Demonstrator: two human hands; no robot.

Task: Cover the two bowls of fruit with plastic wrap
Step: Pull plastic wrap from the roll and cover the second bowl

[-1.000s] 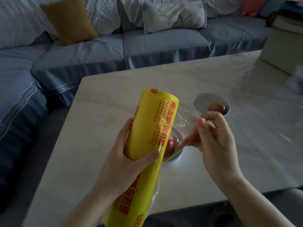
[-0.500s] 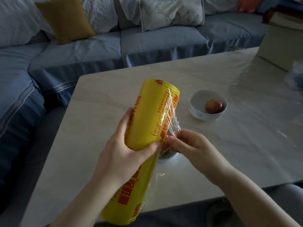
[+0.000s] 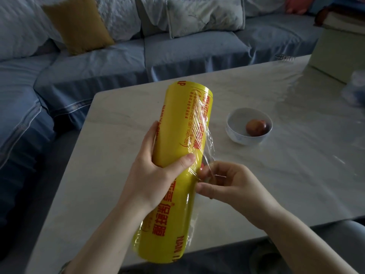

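Note:
A thick yellow roll of plastic wrap (image 3: 177,123) with red print is held tilted above the table, and my left hand (image 3: 156,175) grips its middle. My right hand (image 3: 227,184) pinches the loose clear film (image 3: 205,135) at the roll's right side. A white bowl (image 3: 235,133) holding one reddish-brown fruit (image 3: 255,127) stands on the table to the right. The second bowl is almost wholly hidden behind the roll and my right hand; only a speck of red shows there.
The pale marble table (image 3: 276,175) has its front edge near me. A blue sofa (image 3: 118,62) with a mustard cushion (image 3: 79,22) wraps round the left and far sides. A pale box (image 3: 339,48) stands at the table's far right corner.
My right hand came in from the open air to the roll's edge and took hold of the film. The roll tipped slightly, now hiding the near bowl.

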